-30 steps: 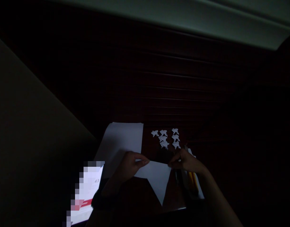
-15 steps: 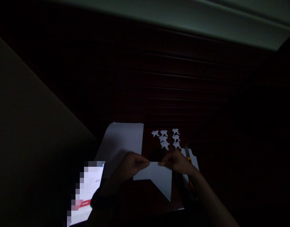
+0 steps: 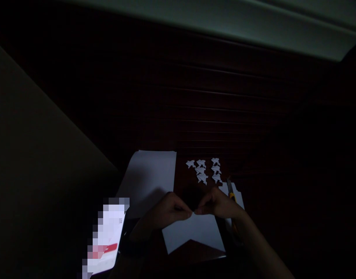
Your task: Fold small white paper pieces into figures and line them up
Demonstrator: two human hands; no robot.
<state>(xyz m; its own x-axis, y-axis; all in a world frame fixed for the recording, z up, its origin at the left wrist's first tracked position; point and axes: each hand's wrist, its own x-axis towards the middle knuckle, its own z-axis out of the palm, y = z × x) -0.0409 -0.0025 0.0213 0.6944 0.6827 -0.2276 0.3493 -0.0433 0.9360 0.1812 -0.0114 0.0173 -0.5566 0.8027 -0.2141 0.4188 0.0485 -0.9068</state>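
Observation:
In dim light both my hands pinch the top edge of a white sheet of paper [image 3: 195,232] that has a notch cut out of its lower edge. My left hand [image 3: 166,211] grips it with fingers closed, and my right hand [image 3: 217,203] pinches it too, the fingertips of both hands almost touching at the middle. A dark watch band sits on my left wrist. Several small folded white paper figures [image 3: 205,170] lie in rows on the dark wooden table just beyond my hands.
A larger white sheet [image 3: 148,174] lies to the left behind my left hand. A yellow-handled cutter [image 3: 231,193] rests on paper at the right. A lit, blurred phone screen [image 3: 106,236] glows at lower left. A pale wall runs along the left.
My hands have come together from the paper's two corners to its middle, and the sheet has turned so its point now hangs as a notched lower edge.

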